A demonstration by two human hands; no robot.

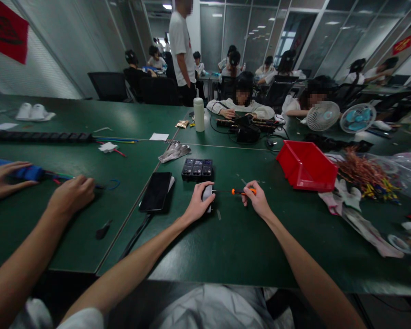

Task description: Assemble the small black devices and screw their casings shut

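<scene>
Covering much of the small grey block [207, 193], your left hand [199, 201] curls around it on the green tabletop [233, 251], leaving its full shape hard to make out. Three dark modules [197, 169] sit just beyond. To your right stands the red bin [310, 186], its floor hard to see. Your right hand [255, 197] narrowly pinches the orange-handled screwdriver [237, 192]; its thin shaft points at the block, but you cannot tell whether the tip touches.
</scene>
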